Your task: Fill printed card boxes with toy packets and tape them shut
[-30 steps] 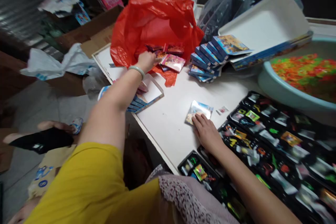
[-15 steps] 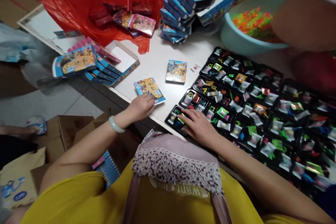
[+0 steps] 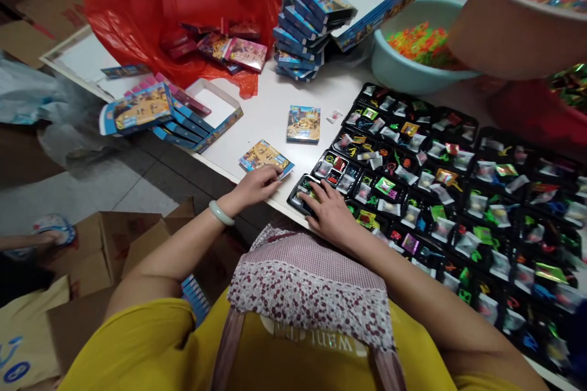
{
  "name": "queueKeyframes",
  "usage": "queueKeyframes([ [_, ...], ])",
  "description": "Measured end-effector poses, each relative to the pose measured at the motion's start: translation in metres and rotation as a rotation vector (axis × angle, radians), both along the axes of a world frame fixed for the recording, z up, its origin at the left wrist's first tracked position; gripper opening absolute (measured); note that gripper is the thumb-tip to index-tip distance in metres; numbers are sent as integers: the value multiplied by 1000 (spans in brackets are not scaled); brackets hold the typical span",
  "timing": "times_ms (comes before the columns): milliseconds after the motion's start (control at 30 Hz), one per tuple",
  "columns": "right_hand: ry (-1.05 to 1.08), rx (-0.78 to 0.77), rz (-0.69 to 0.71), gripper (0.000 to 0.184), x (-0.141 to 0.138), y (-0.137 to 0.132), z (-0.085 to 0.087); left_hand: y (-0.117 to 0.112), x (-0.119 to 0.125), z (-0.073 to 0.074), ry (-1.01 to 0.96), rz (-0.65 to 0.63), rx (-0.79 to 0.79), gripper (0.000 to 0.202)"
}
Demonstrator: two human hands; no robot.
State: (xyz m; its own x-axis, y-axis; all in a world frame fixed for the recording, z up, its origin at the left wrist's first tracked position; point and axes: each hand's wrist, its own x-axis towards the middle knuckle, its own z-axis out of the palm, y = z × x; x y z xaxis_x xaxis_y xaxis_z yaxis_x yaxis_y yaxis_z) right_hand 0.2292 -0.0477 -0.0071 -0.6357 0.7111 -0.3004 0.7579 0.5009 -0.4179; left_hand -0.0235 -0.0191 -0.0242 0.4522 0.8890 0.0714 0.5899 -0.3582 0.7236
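Observation:
My left hand (image 3: 255, 187) is curled at the near edge of a small, flat cardboard box (image 3: 263, 154) with a blue and sandy picture; its fingertips are partly hidden. A second picture box (image 3: 303, 124) lies flat behind it, beside a tiny clear packet (image 3: 334, 116). With fingers spread, my right hand (image 3: 334, 215) rests over a small black plastic tray (image 3: 293, 197) at the table's front edge. That tray holds little toys and a wrapped piece, partly covered by my fingers. Rows of similar filled black trays (image 3: 408, 162) spread out to the right.
Blue picture boxes (image 3: 300, 33) are stacked at the back, near a red plastic bag (image 3: 169, 6) with pink boxes. More boxes fill a shallow carton (image 3: 220, 134) on the left. A light blue basin (image 3: 413, 73) and a pinkish tub (image 3: 495, 30) stand back right.
My left hand has drawn back toward the near right corner of the box, uncovering more of its picture. My right fingers have shifted slightly over the tray. The view has moved a little.

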Motion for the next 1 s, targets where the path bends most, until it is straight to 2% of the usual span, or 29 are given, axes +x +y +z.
queueKeyframes([
  [167,22,14,16,55,-5,8,-4,8,-4,-4,-169,81,-154,28],
  [333,71,20,55,56,-4,11,-12,12,-3,-2,-229,126,-176,25],
  [600,173,56,-21,52,0,16,-12,15,-4,-1,-344,206,-320,26],
  [733,300,89,31,50,-3,24,-9,16,-8,4,-376,196,-426,25],
  [833,314,78,18,50,-12,28,-12,16,-7,4,-394,173,-481,26],
  [1000,227,69,-48,50,-36,27,-24,13,8,-8,-402,160,-445,24],
])
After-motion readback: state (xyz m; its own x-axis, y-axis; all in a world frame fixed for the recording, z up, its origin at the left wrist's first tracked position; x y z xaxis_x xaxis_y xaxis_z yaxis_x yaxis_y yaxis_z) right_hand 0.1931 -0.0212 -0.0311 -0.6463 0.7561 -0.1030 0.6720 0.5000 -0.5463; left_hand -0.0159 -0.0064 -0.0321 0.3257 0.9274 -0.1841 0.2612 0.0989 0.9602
